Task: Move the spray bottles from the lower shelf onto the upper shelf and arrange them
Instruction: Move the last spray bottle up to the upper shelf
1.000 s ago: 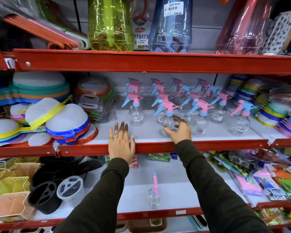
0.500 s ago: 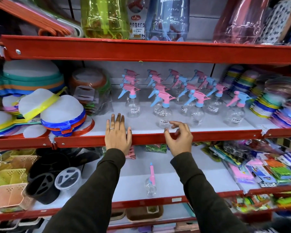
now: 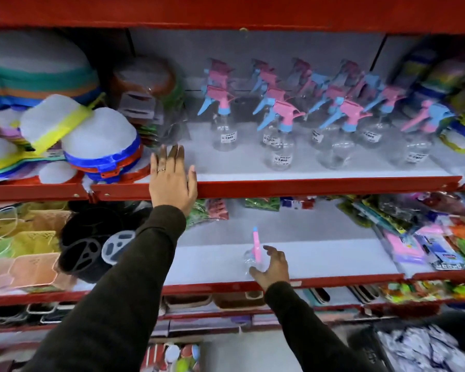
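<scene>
Several clear spray bottles [image 3: 279, 146] with pink and blue trigger heads stand in rows on the upper shelf [image 3: 320, 183]. One clear spray bottle with a pink head [image 3: 254, 251] stands alone on the lower shelf [image 3: 333, 253]. My right hand [image 3: 271, 267] is at that bottle with its fingers spread around the body, not closed on it. My left hand [image 3: 172, 175] lies flat and open on the front edge of the upper shelf, left of the bottles.
Stacks of coloured lidded containers [image 3: 100, 146] fill the upper shelf's left side, and more coloured stacks sit at the right end. Baskets [image 3: 32, 269] and black round holders [image 3: 81, 253] stand left on the lower shelf; packaged goods [image 3: 427, 245] lie right.
My right hand has left the front bottle on the upper shelf and dropped to the lone bottle on the lower shelf. The view has tilted downward. My left hand stays on the shelf edge.
</scene>
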